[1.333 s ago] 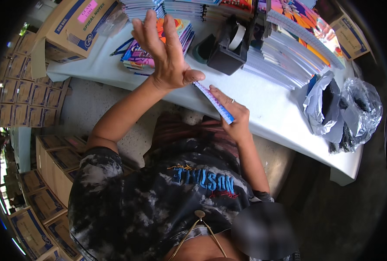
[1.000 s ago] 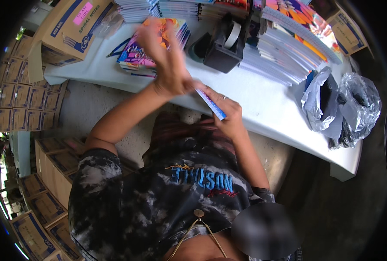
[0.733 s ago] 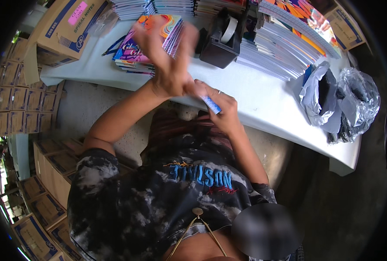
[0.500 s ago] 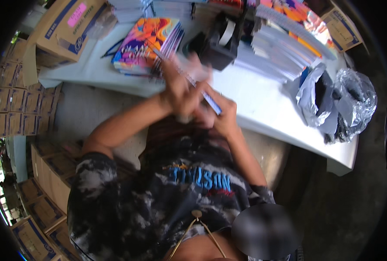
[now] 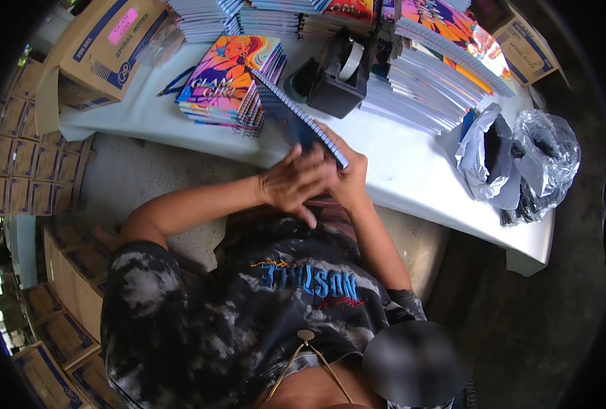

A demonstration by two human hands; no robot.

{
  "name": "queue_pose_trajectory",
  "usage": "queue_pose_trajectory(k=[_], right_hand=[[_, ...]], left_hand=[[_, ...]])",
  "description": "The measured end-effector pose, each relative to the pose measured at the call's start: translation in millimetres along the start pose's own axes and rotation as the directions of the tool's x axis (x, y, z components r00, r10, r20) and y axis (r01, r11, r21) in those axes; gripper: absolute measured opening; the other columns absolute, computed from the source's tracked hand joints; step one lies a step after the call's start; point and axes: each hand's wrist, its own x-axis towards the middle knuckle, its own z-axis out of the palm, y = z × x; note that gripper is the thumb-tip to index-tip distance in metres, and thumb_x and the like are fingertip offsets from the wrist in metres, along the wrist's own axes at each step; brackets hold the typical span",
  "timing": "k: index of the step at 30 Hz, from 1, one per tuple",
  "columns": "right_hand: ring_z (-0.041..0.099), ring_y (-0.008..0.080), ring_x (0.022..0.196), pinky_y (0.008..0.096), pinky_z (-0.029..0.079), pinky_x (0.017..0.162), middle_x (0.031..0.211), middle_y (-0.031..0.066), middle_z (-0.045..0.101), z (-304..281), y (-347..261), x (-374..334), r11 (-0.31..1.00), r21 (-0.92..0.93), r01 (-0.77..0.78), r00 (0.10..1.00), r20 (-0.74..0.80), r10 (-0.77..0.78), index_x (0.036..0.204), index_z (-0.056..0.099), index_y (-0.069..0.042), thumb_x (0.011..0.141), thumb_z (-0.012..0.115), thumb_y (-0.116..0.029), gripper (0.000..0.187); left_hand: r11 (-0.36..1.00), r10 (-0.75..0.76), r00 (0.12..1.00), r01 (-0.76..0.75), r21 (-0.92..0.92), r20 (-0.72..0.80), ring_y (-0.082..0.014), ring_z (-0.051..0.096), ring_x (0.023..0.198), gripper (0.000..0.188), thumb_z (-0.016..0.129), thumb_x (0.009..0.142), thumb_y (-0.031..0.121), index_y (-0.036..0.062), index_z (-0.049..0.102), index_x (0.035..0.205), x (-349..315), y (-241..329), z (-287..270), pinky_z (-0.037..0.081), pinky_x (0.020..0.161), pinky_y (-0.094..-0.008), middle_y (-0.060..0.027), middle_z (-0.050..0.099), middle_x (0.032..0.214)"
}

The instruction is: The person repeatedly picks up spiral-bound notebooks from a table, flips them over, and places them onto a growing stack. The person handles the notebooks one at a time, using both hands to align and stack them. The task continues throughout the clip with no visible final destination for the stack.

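A spiral notebook (image 5: 280,109) with a dark cover is tilted up over the table's near edge, its white coil binding facing right. My right hand (image 5: 349,169) grips its lower end near the coil. Beside that end, my left hand (image 5: 294,178) has its fingers stretched and slightly blurred; they overlap the notebook's lower part, and I cannot tell whether they touch it. Just beyond the notebook lies a small stack of spiral notebooks (image 5: 231,71) with a bright illustrated cover. A black tape dispenser (image 5: 337,92) stands right of that stack.
Tall notebook piles (image 5: 429,82) line the table's (image 5: 412,160) far side. Crumpled clear plastic bags (image 5: 548,153) sit at its right end. An open cardboard carton (image 5: 88,65) stands at the far left. More cartons (image 5: 34,160) are stacked beyond the table's left and along my left side.
The notebook now shows its dark cover broadside, where it was blurred and nearly edge-on. My left hand has come off its upper part, down toward my body, with fingers spread.
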Motion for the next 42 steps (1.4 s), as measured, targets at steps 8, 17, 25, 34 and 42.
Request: queue_pose_trajectory(k=[8, 17, 25, 34, 42], right_hand=[[0.06, 0.0326, 0.091, 0.0333, 0.048, 0.077, 0.105, 0.0193, 0.058, -5, -19, 1, 0.99, -0.14, 0.027, 0.999, 0.024, -0.023, 0.115, 0.052, -0.002, 0.071, 0.055, 0.0, 0.044], [0.036, 0.0374, 0.114, 0.0499, 0.015, 0.099, 0.117, 0.0184, 0.044, -38, -96, 34, 0.834, -0.323, 0.446, 0.889, 0.267, -0.372, 0.122, 0.042, -0.001, 0.08, 0.049, -0.041, 0.058], [0.052, 0.0042, 0.062, 0.021, 0.042, 0.054, 0.067, 0.005, 0.062, -26, -81, 51, 0.912, 0.148, -0.382, 0.917, 0.186, 0.354, 0.079, 0.061, 0.003, 0.076, 0.065, -0.004, 0.009], [0.054, 0.0139, 0.061, 0.0237, 0.042, 0.056, 0.067, 0.0084, 0.055, 18, -82, 44, 0.985, 0.013, -0.171, 0.983, 0.065, 0.17, 0.072, 0.057, 0.001, 0.063, 0.071, 0.004, 0.017], [0.052, 0.0102, 0.078, 0.0239, 0.044, 0.064, 0.095, 0.0041, 0.053, 17, -73, 94, 0.581, 0.811, 0.063, 0.923, -0.269, 0.276, 0.118, 0.032, -0.009, 0.084, 0.056, -0.006, 0.042]], left_hand=[[0.987, -0.107, 0.985, 0.122, 0.106, -0.134, -0.0443, 0.021, 0.125, 0.094, 0.037, 0.075, 0.069, -0.0023, 0.018, 0.134, 38, 4, -14, 0.007, 0.098, -0.059, -0.0267, 0.019, 0.136], [0.617, -0.756, 0.629, 0.591, -0.519, -0.183, -0.0211, 0.058, 0.092, 0.029, 0.052, 0.085, 0.005, -0.0077, 0.05, 0.111, 112, 51, -127, 0.046, 0.079, -0.029, -0.0184, 0.058, 0.103], [0.114, -0.869, 0.462, 0.537, -0.836, 0.178, -0.0071, 0.053, 0.081, 0.02, 0.058, 0.082, 0.008, -0.0039, 0.057, 0.098, 87, 1, -120, 0.043, 0.074, -0.021, -0.0046, 0.059, 0.088], [0.15, -0.684, 0.647, 0.578, -0.802, 0.338, -0.0061, 0.046, 0.077, 0.014, 0.06, 0.074, 0.007, 0.004, 0.054, 0.086, 62, -37, -149, 0.038, 0.071, -0.0208, 0.0004, 0.049, 0.084], [0.41, -0.904, 0.183, 0.622, -0.667, -0.385, -0.0104, 0.049, 0.09, 0.032, 0.06, 0.083, 0.017, -0.0009, 0.047, 0.106, 69, -26, -180, 0.04, 0.08, -0.0231, -0.0077, 0.049, 0.106]])
